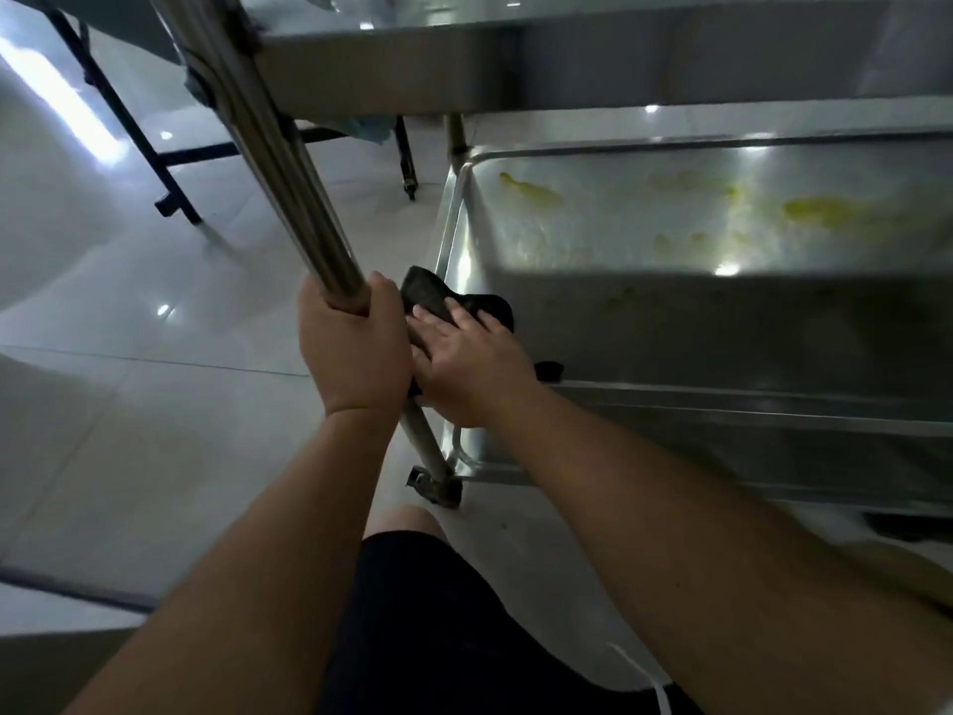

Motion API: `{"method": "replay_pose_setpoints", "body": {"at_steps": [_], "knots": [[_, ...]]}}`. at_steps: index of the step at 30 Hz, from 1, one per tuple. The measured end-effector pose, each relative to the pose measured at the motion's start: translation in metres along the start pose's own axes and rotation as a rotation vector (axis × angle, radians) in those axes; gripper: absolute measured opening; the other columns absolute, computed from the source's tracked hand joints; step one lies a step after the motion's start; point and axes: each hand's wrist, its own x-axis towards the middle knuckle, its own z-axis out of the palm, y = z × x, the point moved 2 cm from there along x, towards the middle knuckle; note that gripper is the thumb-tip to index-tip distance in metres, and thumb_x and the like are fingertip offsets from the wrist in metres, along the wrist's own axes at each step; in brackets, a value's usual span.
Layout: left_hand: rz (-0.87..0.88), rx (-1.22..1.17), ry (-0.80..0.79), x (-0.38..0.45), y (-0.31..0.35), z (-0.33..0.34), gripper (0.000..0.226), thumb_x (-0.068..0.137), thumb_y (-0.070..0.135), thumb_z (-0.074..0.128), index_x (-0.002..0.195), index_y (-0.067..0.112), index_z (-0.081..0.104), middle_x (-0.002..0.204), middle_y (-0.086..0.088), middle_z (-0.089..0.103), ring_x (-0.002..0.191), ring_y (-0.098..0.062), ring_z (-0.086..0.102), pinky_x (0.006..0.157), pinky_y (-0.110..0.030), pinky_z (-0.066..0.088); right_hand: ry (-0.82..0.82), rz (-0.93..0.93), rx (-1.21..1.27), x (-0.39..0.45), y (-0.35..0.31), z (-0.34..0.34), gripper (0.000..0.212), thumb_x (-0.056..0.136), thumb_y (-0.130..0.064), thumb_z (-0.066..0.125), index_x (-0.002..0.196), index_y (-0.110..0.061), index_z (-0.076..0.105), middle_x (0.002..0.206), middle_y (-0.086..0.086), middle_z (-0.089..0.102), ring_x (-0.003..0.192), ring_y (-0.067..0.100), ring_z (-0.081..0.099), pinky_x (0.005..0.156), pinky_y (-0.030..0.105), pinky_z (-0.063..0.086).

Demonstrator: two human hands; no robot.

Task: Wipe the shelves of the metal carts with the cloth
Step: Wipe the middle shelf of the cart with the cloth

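Note:
A metal cart stands in front of me with an upper shelf [392, 49] and a lower tray-like shelf [722, 322]. Yellow smears [820, 211] mark the far part of the lower shelf. My left hand [350, 348] grips the cart's upright steel post [278, 162]. My right hand [469, 363] lies flat, fingers straight, pressing a dark cloth [430, 296] onto the near left corner of the lower shelf. Part of the cloth is hidden under my palm.
The cart's caster [436, 487] sits on the glossy white tile floor [154, 384]. A black metal frame [170, 183] stands on the floor at the upper left. A blue rag [368, 127] hangs behind the upper shelf. My knee in black shorts [428, 575] is below.

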Motion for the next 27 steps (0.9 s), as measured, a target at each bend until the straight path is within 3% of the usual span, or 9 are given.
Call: {"method": "replay_pose_setpoints", "body": {"at_steps": [3, 7, 11, 14, 17, 22, 27], "knots": [[0.012, 0.018, 0.000, -0.001, -0.001, 0.000, 0.019, 0.089, 0.044, 0.058, 0.082, 0.035, 0.043, 0.073, 0.016, 0.058, 0.068, -0.017, 0.060, 0.072, -0.050, 0.058, 0.021, 0.044, -0.010, -0.008, 0.005, -0.001, 0.063, 0.107, -0.055, 0.018, 0.165, -0.033, 0.023, 0.172, -0.015, 0.016, 0.160, 0.015, 0.006, 0.127, 0.046, 0.008], [0.015, 0.045, -0.013, 0.001, -0.003, -0.001, 0.019, 0.089, 0.044, 0.060, 0.083, 0.035, 0.044, 0.082, -0.018, 0.064, 0.072, -0.036, 0.067, 0.068, -0.058, 0.058, 0.057, 0.153, -0.059, -0.044, 0.060, -0.017, 0.069, 0.102, -0.060, 0.015, 0.164, -0.032, 0.026, 0.172, -0.015, 0.018, 0.160, 0.015, 0.010, 0.126, 0.046, 0.012], [-0.032, 0.027, 0.004, 0.004, -0.003, -0.002, 0.020, 0.086, 0.041, 0.061, 0.080, 0.033, 0.045, 0.079, -0.020, 0.065, 0.071, -0.039, 0.067, 0.064, -0.061, 0.056, 0.076, 0.350, -0.107, -0.101, 0.156, -0.046, 0.076, 0.099, -0.066, 0.005, 0.166, -0.032, 0.018, 0.172, -0.018, 0.012, 0.160, 0.013, 0.008, 0.126, 0.045, 0.013], [-0.055, 0.026, -0.003, 0.004, -0.004, -0.001, 0.019, 0.085, 0.040, 0.061, 0.079, 0.033, 0.045, 0.080, -0.018, 0.064, 0.073, -0.040, 0.067, 0.066, -0.062, 0.056, 0.143, 0.591, -0.118, -0.148, 0.227, -0.070, 0.071, 0.103, -0.064, 0.013, 0.164, -0.031, 0.023, 0.172, -0.014, 0.016, 0.159, 0.017, 0.013, 0.126, 0.049, 0.019], [-0.050, 0.003, 0.014, 0.005, -0.006, 0.000, 0.019, 0.083, 0.037, 0.061, 0.077, 0.033, 0.044, 0.079, -0.022, 0.062, 0.070, -0.042, 0.065, 0.064, -0.064, 0.055, 0.104, 0.751, -0.102, -0.169, 0.260, -0.083, 0.073, 0.103, -0.062, 0.008, 0.166, -0.027, 0.018, 0.174, -0.014, 0.009, 0.160, 0.019, 0.008, 0.127, 0.051, 0.017], [-0.041, -0.040, 0.047, 0.004, -0.004, 0.001, 0.020, 0.081, 0.032, 0.061, 0.076, 0.033, 0.042, 0.079, -0.029, 0.057, 0.066, -0.045, 0.061, 0.057, -0.062, 0.052, 0.123, 0.862, -0.008, -0.136, 0.218, -0.074, 0.072, 0.102, -0.057, 0.007, 0.167, -0.026, 0.012, 0.175, -0.011, 0.003, 0.161, 0.028, 0.000, 0.127, 0.053, 0.008], [-0.032, -0.041, 0.060, 0.005, -0.003, 0.002, 0.022, 0.080, 0.030, 0.061, 0.073, 0.033, 0.040, 0.079, -0.032, 0.054, 0.065, -0.047, 0.059, 0.057, -0.062, 0.051, 0.109, 0.618, -0.016, -0.052, 0.103, -0.038, 0.069, 0.104, -0.054, 0.014, 0.166, -0.024, 0.017, 0.175, -0.007, 0.008, 0.160, 0.029, 0.002, 0.125, 0.054, 0.007]]}}
